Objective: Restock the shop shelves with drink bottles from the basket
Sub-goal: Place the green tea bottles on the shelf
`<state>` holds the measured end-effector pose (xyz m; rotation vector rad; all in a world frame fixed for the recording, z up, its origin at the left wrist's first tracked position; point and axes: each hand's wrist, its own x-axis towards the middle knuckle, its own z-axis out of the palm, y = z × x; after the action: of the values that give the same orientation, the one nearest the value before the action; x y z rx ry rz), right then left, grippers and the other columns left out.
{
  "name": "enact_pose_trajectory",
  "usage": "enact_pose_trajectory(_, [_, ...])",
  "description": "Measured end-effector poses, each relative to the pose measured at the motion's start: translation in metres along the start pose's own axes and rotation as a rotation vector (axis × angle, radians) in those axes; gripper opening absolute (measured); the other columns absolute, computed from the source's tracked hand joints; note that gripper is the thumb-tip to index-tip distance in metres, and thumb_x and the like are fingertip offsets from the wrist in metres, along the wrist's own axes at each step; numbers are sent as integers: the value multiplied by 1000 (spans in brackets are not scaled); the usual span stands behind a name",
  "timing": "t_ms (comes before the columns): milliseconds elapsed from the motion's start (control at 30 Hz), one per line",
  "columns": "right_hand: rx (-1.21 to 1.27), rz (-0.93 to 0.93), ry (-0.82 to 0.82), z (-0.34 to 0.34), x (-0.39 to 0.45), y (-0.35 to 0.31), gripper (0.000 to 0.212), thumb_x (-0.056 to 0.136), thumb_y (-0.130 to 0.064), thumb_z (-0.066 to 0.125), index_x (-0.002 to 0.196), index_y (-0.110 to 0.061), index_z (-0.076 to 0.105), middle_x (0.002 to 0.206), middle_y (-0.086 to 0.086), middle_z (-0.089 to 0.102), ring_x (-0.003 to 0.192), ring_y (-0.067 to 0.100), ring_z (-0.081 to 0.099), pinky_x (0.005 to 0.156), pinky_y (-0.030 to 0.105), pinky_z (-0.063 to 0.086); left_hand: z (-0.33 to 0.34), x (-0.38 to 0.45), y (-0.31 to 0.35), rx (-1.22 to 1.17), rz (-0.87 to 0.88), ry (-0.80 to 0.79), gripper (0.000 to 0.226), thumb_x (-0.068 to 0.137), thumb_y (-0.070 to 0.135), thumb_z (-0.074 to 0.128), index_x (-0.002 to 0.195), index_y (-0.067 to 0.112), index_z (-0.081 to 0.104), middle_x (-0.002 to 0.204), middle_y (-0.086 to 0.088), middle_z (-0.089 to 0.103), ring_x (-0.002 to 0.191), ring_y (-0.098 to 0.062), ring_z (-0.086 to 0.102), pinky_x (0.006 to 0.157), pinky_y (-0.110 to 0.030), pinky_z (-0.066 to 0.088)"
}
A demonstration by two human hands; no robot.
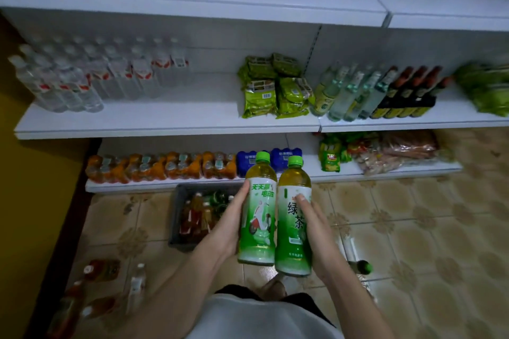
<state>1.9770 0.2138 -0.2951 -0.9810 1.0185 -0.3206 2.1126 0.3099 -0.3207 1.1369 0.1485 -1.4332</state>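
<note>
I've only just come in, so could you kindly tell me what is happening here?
A person is restocking shop shelves. The left hand holds one green tea bottle and the right hand holds another, side by side and upright. On the floor below, the grey basket holds more bottles. The middle shelf has a bare stretch between the water bottles and green packets. A few bottles lie on the floor.
</note>
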Motion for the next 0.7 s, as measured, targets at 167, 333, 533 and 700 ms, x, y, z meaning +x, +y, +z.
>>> enact_pose_trajectory(167, [39, -43, 55, -22, -20, -2, 28, 99, -37, 55, 122, -24, 62, 102, 2, 77, 90, 22, 75, 66, 33, 59, 27, -11, -17, 181, 32, -23, 72, 74, 51, 74, 136, 18, 55, 120, -11, 72, 107, -30, 71, 93, -50, 56])
enact_pose_trajectory(333, [30, -121, 46, -47, -28, -21, 29, 97, -38, 57, 122, -25, 62, 105, 1, 77, 94, 21, 75, 81, 43, 60, 61, -10, -17, 256, 129, -48, 58, 80, 42, 73, 130, 18, 57, 112, -7, 75, 101, -27, 73, 85, -44, 60])
enact_pose_trajectory(533, [12, -240, 71, -122, -26, -66, 59, 83, -63, 66, 131, -29, 59, 123, 0, 70, 109, 22, 69, 97, 51, 53, 159, -6, -16, 367, 260, -78, 29, 91, 36, 63, 115, 19, 61, 89, 4, 79, 83, -14, 76, 67, -30, 60])
enact_pose_trajectory(700, [-11, -372, 95, -188, -24, -128, 85, 67, -82, 62, 139, -39, 50, 139, -7, 58, 125, 21, 58, 105, 52, 46, 252, 6, -1, 405, 388, -164, 52, 83, 34, 68, 127, 8, 60, 112, -14, 74, 102, -31, 72, 86, -44, 59])
